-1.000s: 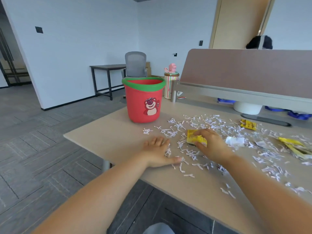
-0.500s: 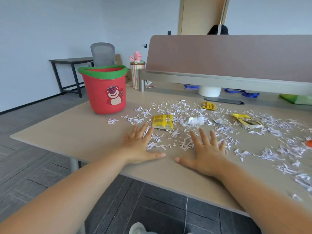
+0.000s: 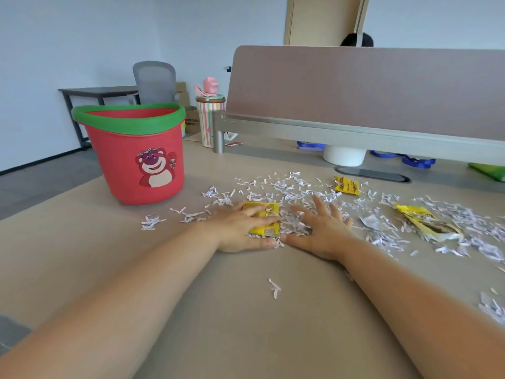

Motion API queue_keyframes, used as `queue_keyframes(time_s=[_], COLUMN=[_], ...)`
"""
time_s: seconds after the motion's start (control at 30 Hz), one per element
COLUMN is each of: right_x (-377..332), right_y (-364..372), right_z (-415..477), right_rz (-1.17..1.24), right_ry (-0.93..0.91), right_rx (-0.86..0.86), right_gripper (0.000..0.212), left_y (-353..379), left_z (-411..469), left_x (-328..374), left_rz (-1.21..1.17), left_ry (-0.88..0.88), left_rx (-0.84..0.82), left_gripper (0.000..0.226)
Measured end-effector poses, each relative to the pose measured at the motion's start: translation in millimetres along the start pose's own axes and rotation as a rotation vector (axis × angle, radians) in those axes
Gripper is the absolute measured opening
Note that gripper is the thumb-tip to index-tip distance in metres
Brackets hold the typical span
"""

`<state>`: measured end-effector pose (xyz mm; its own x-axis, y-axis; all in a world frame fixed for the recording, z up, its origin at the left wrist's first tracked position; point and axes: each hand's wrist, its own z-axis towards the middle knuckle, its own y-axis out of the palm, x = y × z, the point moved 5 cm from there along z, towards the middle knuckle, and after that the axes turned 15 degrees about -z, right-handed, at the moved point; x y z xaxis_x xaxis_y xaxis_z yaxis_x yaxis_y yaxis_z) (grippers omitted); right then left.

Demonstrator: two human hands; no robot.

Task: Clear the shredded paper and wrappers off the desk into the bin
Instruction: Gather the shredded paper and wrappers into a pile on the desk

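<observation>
A red bin (image 3: 136, 154) with a green rim and a bear picture stands on the desk at the left. Shredded paper (image 3: 295, 187) lies scattered across the desk's middle and right. My left hand (image 3: 240, 228) lies flat, fingers spread, partly over a yellow wrapper (image 3: 263, 220). My right hand (image 3: 322, 228) lies flat on the shreds right of that wrapper, fingers apart. The thumbs nearly meet, with a small heap of shreds between the hands. Two more yellow wrappers (image 3: 346, 185) (image 3: 426, 221) and a white scrap (image 3: 369, 222) lie to the right.
A desk divider (image 3: 355, 86) runs along the back. A striped tumbler with a pink lid (image 3: 210, 119) stands behind the bin. A white pot (image 3: 344, 155), blue straps (image 3: 418, 161) and a green item (image 3: 489, 170) sit under the divider. A person's dark hair (image 3: 356, 39) shows beyond it.
Both hands have slid forward and together across the desk. The left hand now covers part of the yellow wrapper, and shreds are bunched between the hands. The view has moved closer.
</observation>
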<state>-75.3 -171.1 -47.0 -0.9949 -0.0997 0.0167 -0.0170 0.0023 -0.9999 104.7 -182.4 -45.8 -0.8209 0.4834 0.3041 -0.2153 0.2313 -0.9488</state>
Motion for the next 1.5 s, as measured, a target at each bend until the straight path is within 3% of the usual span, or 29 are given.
queue_keyframes(time_s=[0.27,0.37,0.5,0.7,1.1,1.37,1.5], right_x=[-10,-15,-21,-22,-95,-163,-190], right_y=[-11,-13,-17,-36,-167,-225,-239], right_z=[15,11,7,11,17,59,87], right_rz=[-0.008,-0.005,-0.051,0.111,0.506,0.65,0.706], right_ry=[-0.108,-0.143,-0.167,-0.14,-0.312,-0.43,-0.467], right_rx=[0.197,0.192,0.158,0.068,0.373,0.451,0.468], right_gripper=[0.046,0.037,0.024,0.038,0.044,0.045,0.045], left_y=[-11,-13,-13,-25,-161,-248,-269], left_z=[0,-6,-12,-22,-90,-102,-78], left_x=[-7,3,8,13,15,-51,-100], left_rz=[0.025,0.122,-0.014,-0.14,-0.266,-0.266,-0.277], left_ry=[-0.075,-0.053,-0.047,-0.091,-0.057,-0.092,-0.19], left_rx=[0.238,0.309,0.33,0.37,0.799,1.031,0.961], left_gripper=[0.048,0.042,0.033,0.032,0.027,0.035,0.037])
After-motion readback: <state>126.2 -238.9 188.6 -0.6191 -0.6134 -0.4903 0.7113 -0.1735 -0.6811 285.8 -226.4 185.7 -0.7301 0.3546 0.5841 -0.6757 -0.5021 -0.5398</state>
